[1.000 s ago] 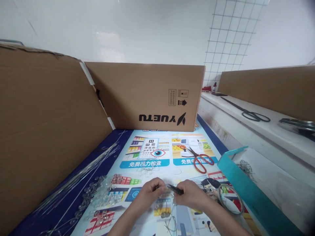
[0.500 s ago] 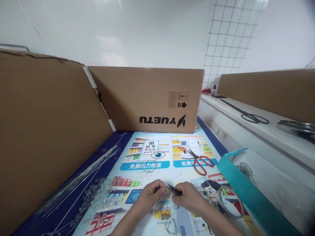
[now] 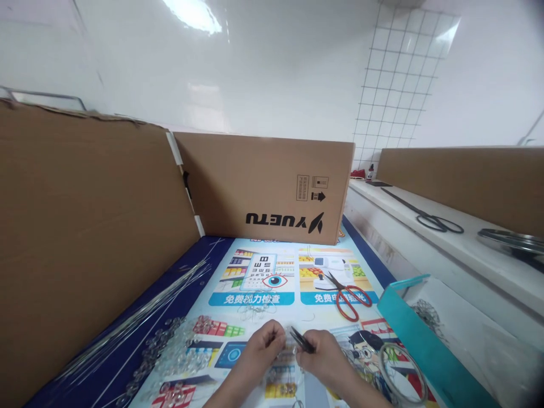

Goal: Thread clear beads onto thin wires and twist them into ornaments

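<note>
My right hand (image 3: 322, 352) is closed around small dark pliers (image 3: 302, 340), whose tips point up and left toward the other hand. Thumb and forefinger of my left hand (image 3: 267, 343) are pinched together; what lies between them is too fine to make out. A small gap separates the plier tips from these fingertips. Below the hands, small beads and bits of thin wire (image 3: 298, 403) lie on the printed sheet (image 3: 259, 315). A heap of clear beads (image 3: 181, 351) spreads to the left of my left hand.
Red-handled scissors (image 3: 347, 297) lie beyond my right hand. A coil of wire (image 3: 402, 374) and a teal-edged box (image 3: 429, 334) with tangled wire are on the right. Straight wires (image 3: 140, 320) lie at left. Cardboard walls (image 3: 272, 187) stand behind and at left; large black scissors (image 3: 425, 214) rest on the ledge.
The view has tilted up, so everything sits lower in the picture. The plier tips have moved slightly away from my left fingertips. Both hands keep their grip.
</note>
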Motion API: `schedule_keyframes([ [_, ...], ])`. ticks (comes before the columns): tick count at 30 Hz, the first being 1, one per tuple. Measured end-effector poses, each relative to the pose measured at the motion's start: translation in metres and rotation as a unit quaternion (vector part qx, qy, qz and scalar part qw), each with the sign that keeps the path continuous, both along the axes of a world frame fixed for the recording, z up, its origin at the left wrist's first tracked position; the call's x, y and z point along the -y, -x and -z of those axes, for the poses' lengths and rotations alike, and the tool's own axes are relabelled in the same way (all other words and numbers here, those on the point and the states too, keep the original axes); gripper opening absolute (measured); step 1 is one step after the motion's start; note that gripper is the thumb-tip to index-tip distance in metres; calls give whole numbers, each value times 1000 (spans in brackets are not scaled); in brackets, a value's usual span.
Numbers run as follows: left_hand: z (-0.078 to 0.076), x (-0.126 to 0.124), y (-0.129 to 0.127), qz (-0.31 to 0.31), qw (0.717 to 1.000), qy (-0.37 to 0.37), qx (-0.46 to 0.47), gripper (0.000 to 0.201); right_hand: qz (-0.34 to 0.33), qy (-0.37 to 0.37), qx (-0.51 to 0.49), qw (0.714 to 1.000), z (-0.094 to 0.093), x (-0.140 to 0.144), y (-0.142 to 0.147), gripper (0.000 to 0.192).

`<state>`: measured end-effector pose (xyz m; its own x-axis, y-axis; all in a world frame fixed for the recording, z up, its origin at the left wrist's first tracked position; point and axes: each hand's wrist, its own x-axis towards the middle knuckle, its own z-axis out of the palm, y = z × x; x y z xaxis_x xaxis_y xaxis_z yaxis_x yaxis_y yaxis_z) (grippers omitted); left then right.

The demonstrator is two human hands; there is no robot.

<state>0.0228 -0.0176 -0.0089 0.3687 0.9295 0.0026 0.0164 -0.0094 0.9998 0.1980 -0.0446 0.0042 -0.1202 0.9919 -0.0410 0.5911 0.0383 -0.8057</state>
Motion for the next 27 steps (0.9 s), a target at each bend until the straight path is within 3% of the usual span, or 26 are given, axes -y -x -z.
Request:
schedule_keyframes([
  [13,-11,1,-1,4,998,51,31,29,-27,11,-70,997,2,-1,0,13],
  [19,-16,5,1,4,999,35,35,32,-38,2,-65,997,1,0,-1,25],
  [27,-7,-3,6,-12,1000,-7,3,32,-35,-15,-51,998,4,-1,0,24],
])
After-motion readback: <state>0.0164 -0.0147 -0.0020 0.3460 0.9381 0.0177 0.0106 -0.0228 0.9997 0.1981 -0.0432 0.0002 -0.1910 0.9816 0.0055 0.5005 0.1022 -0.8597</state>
